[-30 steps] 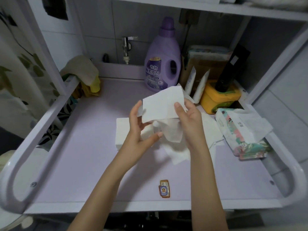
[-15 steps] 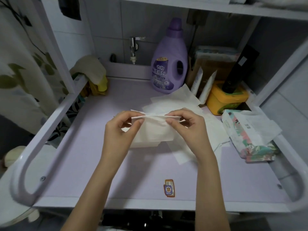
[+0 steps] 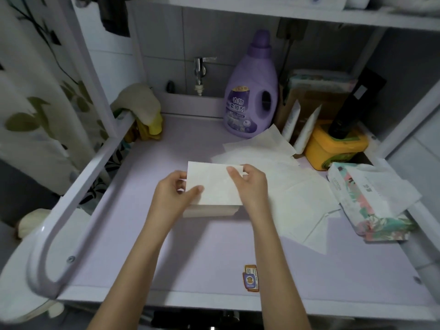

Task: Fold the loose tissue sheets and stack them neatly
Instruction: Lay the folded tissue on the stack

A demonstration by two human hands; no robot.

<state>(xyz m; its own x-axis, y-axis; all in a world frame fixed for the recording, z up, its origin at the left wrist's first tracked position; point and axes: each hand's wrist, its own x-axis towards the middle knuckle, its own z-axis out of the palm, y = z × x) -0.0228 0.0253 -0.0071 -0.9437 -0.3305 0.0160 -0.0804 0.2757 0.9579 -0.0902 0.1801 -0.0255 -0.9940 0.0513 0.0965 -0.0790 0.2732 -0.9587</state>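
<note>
Folded tissue sheet (image 3: 214, 184) being held level in front of the purple bottle (image 3: 251, 91). The left hand (image 3: 175, 194) is pinching the sheet's left edge between thumb and curled fingers; the right hand (image 3: 252, 186) is gripping the right edge likewise. The sheet is hanging directly over the stack of folded tissues (image 3: 209, 210), which is resting on the lavender tabletop (image 3: 190, 253). Loose sheets (image 3: 297, 194) are lying spread in front-right of the bottle, and the tissue pack (image 3: 371, 206) is lying farther right.
</note>
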